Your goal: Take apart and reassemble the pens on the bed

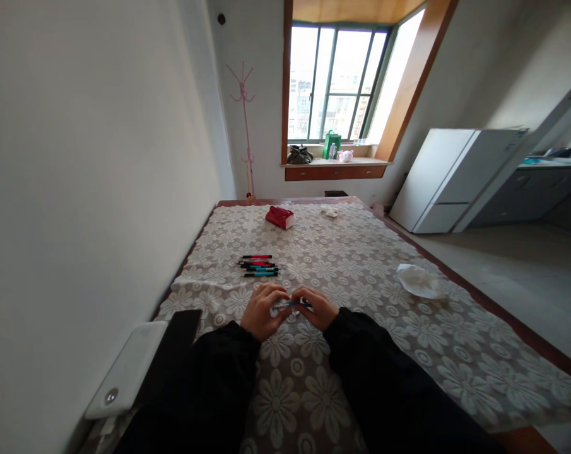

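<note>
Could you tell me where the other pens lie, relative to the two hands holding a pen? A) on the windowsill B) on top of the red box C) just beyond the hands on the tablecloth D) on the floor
C: the row of pens lies on the floral tablecloth just beyond the left hand and right hand, which hold a pen between them.

From my feed I see a white wall (pixel 100 157) at left, a bright bay window (pixel 335 82) in wood trim, a pink coat stand (pixel 244 120) in the corner, a white fridge (pixel 455 180) at right, grey floor (pixel 517 271), a floral lace tablecloth (pixel 361 265) over the surface.
</note>
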Available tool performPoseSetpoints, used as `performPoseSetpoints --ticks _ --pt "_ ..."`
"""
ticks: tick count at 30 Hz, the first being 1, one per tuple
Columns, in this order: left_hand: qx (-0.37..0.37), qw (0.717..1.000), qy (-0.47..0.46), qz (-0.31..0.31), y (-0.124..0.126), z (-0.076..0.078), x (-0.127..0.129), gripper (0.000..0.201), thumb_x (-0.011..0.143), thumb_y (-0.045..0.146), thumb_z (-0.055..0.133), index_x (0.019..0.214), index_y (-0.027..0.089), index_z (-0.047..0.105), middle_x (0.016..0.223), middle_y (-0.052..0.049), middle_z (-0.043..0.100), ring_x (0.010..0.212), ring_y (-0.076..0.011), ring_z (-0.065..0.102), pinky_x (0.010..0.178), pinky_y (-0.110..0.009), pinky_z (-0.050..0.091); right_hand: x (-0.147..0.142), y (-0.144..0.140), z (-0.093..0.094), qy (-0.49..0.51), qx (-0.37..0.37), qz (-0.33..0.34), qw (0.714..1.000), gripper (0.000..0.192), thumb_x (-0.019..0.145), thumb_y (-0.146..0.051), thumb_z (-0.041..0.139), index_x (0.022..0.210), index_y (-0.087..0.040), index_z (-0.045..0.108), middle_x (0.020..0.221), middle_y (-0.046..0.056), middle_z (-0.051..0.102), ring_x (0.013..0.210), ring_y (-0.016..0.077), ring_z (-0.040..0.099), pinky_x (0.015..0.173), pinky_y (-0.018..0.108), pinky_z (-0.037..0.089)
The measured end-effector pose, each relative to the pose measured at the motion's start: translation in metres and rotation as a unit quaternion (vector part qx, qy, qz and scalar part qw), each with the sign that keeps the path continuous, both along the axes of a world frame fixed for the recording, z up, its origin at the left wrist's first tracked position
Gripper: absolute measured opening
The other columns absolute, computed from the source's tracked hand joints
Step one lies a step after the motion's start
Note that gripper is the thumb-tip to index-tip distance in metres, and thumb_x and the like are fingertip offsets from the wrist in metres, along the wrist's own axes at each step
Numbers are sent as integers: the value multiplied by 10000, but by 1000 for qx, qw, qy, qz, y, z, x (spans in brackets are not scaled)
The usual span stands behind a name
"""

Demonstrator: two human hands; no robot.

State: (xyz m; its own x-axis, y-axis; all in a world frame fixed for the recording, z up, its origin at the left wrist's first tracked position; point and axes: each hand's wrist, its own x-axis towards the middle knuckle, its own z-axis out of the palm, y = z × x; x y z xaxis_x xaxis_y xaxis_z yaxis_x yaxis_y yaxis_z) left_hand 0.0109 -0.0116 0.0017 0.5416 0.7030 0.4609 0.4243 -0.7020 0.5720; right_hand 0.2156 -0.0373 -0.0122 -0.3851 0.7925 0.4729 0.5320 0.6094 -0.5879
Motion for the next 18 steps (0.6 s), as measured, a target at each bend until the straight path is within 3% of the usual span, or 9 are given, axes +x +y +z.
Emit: performPoseSetpoints --ticks 5,10,13,18 --pt "-22 999 -48 5 2 -2 -1 137 833 365 633 840 233 670 913 -50 671 956 -207 577 888 -357 453 -8 -3 3 92 -27 20 995 47 883 -247 545 882 -200 549 909 51 593 840 155 579 719 275 507" --pt "-45 997 -59 -9 0 1 0 150 820 360 648 890 233 686 923 -54 681 948 -210 589 884 -356 462 -11 -3 0 139 -37 11 990 189 855 -337 618 774 -195 524 823 24 578 755 139 574 669 267 515" --pt "-51 995 -79 -29 -1 3 0 154 834 354 631 904 233 696 943 -57 686 954 -204 598 892 -352 465 -11 -3 0 133 -40 -4 990 218 835 -370 643 764 -194 534 780 14 583 714 138 569 657 270 504" --pt "-116 976 -181 20 -3 4 -2 186 904 350 502 950 204 610 966 -56 691 923 -186 631 845 -328 485 -3 -1 4 70 -2 -65 995 82 874 -274 572 870 -199 604 803 27 621 749 157 568 709 287 468"
